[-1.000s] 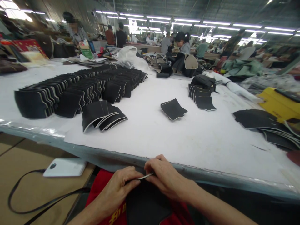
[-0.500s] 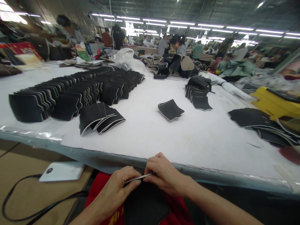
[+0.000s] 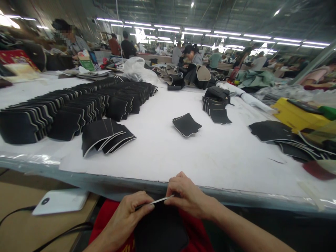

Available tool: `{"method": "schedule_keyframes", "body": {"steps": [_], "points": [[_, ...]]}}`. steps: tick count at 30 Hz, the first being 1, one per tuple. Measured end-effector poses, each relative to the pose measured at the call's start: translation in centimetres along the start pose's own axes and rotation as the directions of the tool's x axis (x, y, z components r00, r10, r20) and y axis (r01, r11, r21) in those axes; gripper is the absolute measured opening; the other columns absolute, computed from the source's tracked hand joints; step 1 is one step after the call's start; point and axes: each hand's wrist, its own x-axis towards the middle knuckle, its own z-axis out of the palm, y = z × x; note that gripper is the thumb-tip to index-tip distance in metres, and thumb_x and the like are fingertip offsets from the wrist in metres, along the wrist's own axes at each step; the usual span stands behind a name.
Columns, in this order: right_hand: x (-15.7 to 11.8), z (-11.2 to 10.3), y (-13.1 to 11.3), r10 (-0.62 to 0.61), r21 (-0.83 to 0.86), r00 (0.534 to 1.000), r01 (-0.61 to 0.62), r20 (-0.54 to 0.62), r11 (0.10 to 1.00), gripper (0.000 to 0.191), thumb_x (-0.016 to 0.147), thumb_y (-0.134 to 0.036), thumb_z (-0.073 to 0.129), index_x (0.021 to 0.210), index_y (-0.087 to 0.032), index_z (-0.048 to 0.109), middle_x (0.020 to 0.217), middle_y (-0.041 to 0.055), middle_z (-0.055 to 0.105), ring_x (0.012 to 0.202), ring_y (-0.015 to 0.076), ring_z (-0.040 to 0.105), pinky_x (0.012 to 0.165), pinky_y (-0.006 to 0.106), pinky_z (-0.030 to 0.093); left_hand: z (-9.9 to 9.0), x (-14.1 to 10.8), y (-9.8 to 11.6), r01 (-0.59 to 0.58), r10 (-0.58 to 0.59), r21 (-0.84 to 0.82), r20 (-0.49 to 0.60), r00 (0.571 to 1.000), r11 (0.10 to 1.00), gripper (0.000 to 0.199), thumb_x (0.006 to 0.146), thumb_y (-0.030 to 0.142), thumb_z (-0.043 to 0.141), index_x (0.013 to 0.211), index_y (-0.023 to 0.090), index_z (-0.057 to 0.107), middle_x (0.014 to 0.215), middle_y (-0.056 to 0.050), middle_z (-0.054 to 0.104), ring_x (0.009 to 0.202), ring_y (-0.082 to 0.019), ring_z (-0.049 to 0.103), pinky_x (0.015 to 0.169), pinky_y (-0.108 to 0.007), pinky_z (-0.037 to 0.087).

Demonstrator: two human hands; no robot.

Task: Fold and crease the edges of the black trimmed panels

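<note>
Between my hands, over my lap at the table's front edge, hangs a black leather-like panel [image 3: 160, 229] with a pale cut edge on top. My left hand [image 3: 131, 213] pinches that edge at its left part, thumb on the near side. Close beside it, my right hand [image 3: 185, 196] pinches the same edge farther right. Ahead on the table lie a couple of similar black panels [image 3: 187, 125]. A small overlapping pile of black panels [image 3: 102, 134] rests to their left.
Long rows of black panels [image 3: 78, 105] stand on the white table [image 3: 157, 154] at left. More panels [image 3: 273, 131] and a yellow box [image 3: 299, 113] sit at right. A white phone-like device [image 3: 61, 202] with a cord lies low left. People work farther back.
The view has shifted slightly to the right, so the table's things appear farther left. Both hands keep their pinch on the panel's edge, with little other movement.
</note>
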Motion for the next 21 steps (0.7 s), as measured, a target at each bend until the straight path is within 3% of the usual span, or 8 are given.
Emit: {"method": "schedule_keyframes", "body": {"steps": [6,10,14,21], "points": [[0.3,-0.2,-0.4,0.055,-0.005,0.998,-0.055,-0.014,0.998,0.02,0.085,-0.026,0.073,0.073,-0.017,0.059,0.073,-0.0036,0.058,0.077,0.0143,0.053,0.078,0.028,0.034,-0.3,0.3,0.1,-0.016,0.017,0.033,-0.02,1.0,0.999,0.032,0.09,0.042,0.054,0.075,0.018,0.07,0.072,0.0,0.058,0.071,-0.016,0.054,0.064,-0.024,0.035],[0.9,-0.3,-1.8,0.037,-0.149,0.996,-0.024,0.082,0.989,0.01,0.092,-0.027,0.064,0.085,-0.02,0.061,0.081,-0.002,0.061,0.082,0.0151,0.055,0.08,0.031,0.033,-0.6,0.3,0.8,-0.027,0.03,0.075,-0.027,0.999,0.997,0.028,0.09,0.036,0.056,0.073,0.018,0.069,0.072,0.001,0.059,0.071,-0.015,0.055,0.065,-0.023,0.035],[1.4,0.3,-2.3,-0.011,-0.29,0.977,0.073,0.212,0.954,0.022,0.099,-0.028,0.051,0.078,-0.02,0.053,0.079,-0.0014,0.061,0.075,0.0145,0.054,0.081,0.033,0.031,-0.6,0.1,1.6,-0.065,0.068,0.092,-0.033,0.997,0.994,0.027,0.09,0.031,0.056,0.072,0.018,0.07,0.072,0.0,0.061,0.073,-0.014,0.056,0.066,-0.023,0.036],[1.2,0.7,-1.1,0.022,-0.304,0.973,0.05,0.229,0.951,0.034,0.102,-0.029,0.037,0.071,-0.02,0.046,0.069,-0.0011,0.06,0.06,0.015,0.049,0.073,0.034,0.034,-1.8,-0.4,1.1,-0.003,0.0,-0.022,-0.14,0.99,1.0,0.025,0.087,0.032,0.061,0.073,0.015,0.073,0.071,-0.001,0.063,0.071,-0.015,0.057,0.064,-0.023,0.037]]}}
